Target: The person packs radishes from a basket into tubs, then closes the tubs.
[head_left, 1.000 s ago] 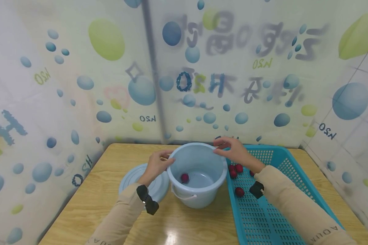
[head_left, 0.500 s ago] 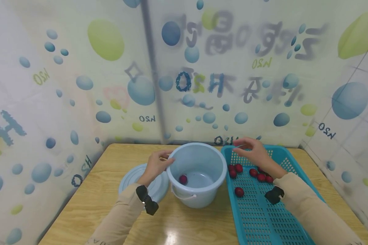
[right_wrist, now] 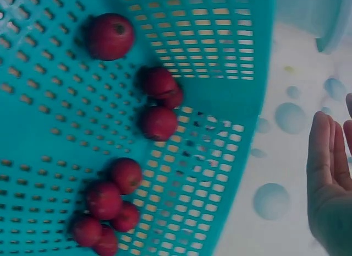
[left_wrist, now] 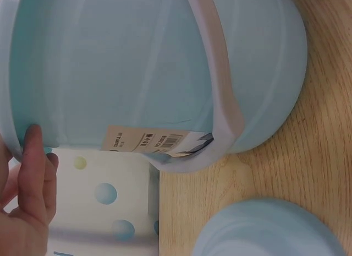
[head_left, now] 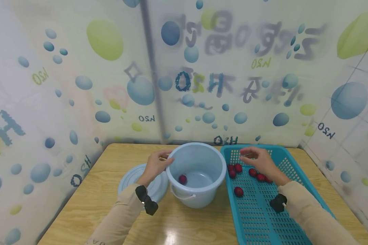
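Note:
My left hand (head_left: pixel 155 166) grips the rim of a light blue bucket (head_left: pixel 199 194), thumb over the edge and fingers outside. In the left wrist view, the hand (left_wrist: pixel 33 195) is at the rim, and a paper label (left_wrist: pixel 143 140) hangs by the bucket handle (left_wrist: pixel 220 74). One dark red plum (head_left: pixel 182 179) lies on the bucket's floor. My right hand (head_left: pixel 259 161) hovers above the far end of a turquoise basket (head_left: pixel 233 214), holding nothing, fingers slightly bent. Beneath and beside that hand lie several plums (head_left: pixel 238 192), seen closer as dark red plums (right_wrist: pixel 111 37) in the right wrist view.
A round light blue lid (head_left: pixel 159 187) lies on the wooden table (head_left: pixel 95 190), left of the bucket and partly under my left forearm. The basket stands close to the bucket's right side. A patterned curtain (head_left: pixel 122 85) rises behind the table.
My right hand has moved from over the bucket's right rim to the right and then down over the basket. The left hand has kept its place at the rim.

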Demonstrator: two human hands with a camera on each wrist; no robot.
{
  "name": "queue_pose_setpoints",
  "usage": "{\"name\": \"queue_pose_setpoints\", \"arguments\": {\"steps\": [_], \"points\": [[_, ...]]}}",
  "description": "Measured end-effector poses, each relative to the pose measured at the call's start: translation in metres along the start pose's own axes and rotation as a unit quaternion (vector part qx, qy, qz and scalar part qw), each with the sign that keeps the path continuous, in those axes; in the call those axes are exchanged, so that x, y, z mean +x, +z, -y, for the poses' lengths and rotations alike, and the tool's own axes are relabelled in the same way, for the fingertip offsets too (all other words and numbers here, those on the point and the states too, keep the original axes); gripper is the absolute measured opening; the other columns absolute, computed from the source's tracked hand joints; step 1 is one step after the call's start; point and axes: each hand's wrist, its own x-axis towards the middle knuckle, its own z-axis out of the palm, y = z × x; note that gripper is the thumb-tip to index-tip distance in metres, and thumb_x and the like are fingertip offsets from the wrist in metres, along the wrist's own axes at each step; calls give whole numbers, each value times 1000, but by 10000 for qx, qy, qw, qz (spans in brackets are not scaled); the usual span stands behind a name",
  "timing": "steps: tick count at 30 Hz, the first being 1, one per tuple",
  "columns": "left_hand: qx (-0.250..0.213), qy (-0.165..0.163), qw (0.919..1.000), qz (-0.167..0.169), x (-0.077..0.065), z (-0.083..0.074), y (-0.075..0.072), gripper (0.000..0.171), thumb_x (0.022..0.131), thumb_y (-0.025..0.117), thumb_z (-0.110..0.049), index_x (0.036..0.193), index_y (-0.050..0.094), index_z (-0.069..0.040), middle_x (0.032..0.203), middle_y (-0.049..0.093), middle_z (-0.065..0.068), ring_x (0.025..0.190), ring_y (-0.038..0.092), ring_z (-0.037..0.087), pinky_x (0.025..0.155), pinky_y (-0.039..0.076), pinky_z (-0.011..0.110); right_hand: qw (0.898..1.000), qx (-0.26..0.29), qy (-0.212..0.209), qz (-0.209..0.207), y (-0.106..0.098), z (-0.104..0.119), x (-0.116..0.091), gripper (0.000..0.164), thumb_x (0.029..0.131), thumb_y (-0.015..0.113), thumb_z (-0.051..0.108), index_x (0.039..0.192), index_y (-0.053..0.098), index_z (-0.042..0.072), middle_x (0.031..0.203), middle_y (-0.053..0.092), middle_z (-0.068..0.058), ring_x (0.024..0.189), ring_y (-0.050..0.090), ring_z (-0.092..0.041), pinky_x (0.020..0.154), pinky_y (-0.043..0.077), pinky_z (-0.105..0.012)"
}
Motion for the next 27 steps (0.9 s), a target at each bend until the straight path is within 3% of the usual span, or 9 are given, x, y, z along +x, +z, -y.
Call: {"name": "queue_pose_setpoints", "arguments": {"steps": [5, 12, 27], "points": [[-25, 5, 10000, -5, 0, 0, 0, 34, 80, 64, -13, 114, 60, -9, 92, 58, 11, 77, 59, 20, 57, 53, 28, 9999, 86, 79, 68, 7, -16, -5, 35, 82, 63, 18, 109, 56, -3, 104, 59, -18, 92, 57, -30, 79, 48, -42], [-67, -26, 10000, -22, 0, -1, 0, 34, 80, 65, -13, 113, 60, -10, 93, 58, 11, 78, 59, 21, 57, 53, 28, 9988, 180, 354, 296, 18, -36, -7, 35, 82, 62, 15, 110, 55, -5, 107, 57, -21, 90, 58, -29, 69, 52, -33], [-47, -176, 9998, 3, 0, -1, 1, 34, 81, 64, -16, 114, 60, -12, 96, 57, 11, 82, 58, 21, 59, 53, 28, 9939, 306, 443, 959, 36, -54, -14, 35, 78, 65, 11, 109, 56, -4, 101, 58, -18, 86, 58, -26, 70, 52, -35]]}}
